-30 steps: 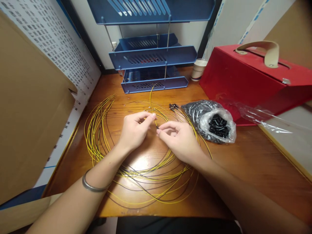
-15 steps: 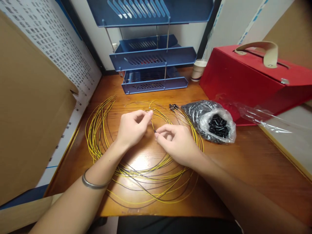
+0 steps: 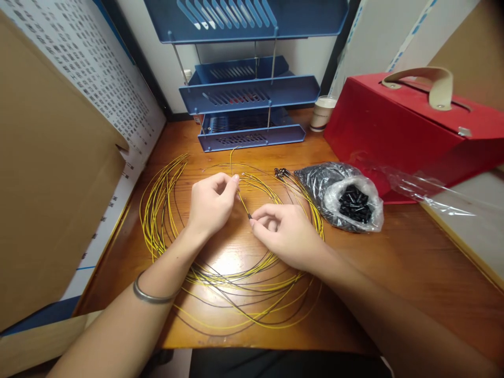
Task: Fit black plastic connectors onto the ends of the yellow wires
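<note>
A thin yellow wire (image 3: 243,201) runs between my two hands above the wooden table. My left hand (image 3: 214,202) pinches it between thumb and forefinger, and its loose end curls up beyond the fingertips toward the trays. My right hand (image 3: 289,231) is closed at the fingertips on a small black sleeve (image 3: 249,216) at the near end of this wire. Below and around both hands lies a loose coil of yellow and black wires (image 3: 252,273). Another bundle of wires (image 3: 157,210) curves to the left of my left hand. Several black-tipped wire ends (image 3: 281,173) lie beyond my right hand.
An opened plastic bag (image 3: 334,194) of small black sleeves (image 3: 355,203) sits to the right. Behind it stand a red box (image 3: 378,126) with a beige handle and a paper cup (image 3: 322,113). Blue stacked trays (image 3: 252,94) stand at the back, brown cardboard (image 3: 51,173) at left.
My left hand has shifted slightly left and down, its distance from my right hand a little wider. More wire now shows between the hands, and its free end points up past the left fingertips.
</note>
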`<state>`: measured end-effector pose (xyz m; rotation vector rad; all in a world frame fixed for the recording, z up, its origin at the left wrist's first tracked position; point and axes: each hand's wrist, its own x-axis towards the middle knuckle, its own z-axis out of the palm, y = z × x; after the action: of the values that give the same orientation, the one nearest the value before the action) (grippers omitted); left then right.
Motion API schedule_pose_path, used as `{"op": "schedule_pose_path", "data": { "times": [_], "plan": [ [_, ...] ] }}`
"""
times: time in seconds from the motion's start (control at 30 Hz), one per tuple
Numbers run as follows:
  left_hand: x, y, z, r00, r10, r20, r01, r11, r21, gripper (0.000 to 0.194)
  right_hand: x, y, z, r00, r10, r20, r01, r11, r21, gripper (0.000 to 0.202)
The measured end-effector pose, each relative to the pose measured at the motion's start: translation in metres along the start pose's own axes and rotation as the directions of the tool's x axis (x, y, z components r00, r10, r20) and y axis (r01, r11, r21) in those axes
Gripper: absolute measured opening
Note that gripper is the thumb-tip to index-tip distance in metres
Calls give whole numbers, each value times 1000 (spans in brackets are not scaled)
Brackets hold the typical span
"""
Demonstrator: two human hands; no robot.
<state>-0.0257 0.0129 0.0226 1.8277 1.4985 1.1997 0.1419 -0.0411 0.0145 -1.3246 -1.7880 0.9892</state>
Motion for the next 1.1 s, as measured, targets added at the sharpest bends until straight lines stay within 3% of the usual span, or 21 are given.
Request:
{"op": "schedule_pose_path", "data": {
  "times": [0.17,0.4,0.73,1.0,1.1],
  "plan": [
    [-2,2,3,999,4,43,0,996,-90,36,1,0,0,999,-20,-46,19,1000,-9,12],
    [-9,5,5,945,144,293,-102,983,-153,33,2,0,-1,985,-6,-172,6,1000,0,16],
    [-10,7,7,962,94,258,-71,993,-97,40,2,-1,-2,994,34,-99,-33,999,14,15],
    [-5,-2,8,996,-56,72,62,995,-77,43,0,2,1,999,12,-42,-14,999,-42,14],
    [-5,-1,10,993,-84,82,96,983,-159,44,1,1,1,998,24,-57,-27,998,-65,13]
  ]
}}
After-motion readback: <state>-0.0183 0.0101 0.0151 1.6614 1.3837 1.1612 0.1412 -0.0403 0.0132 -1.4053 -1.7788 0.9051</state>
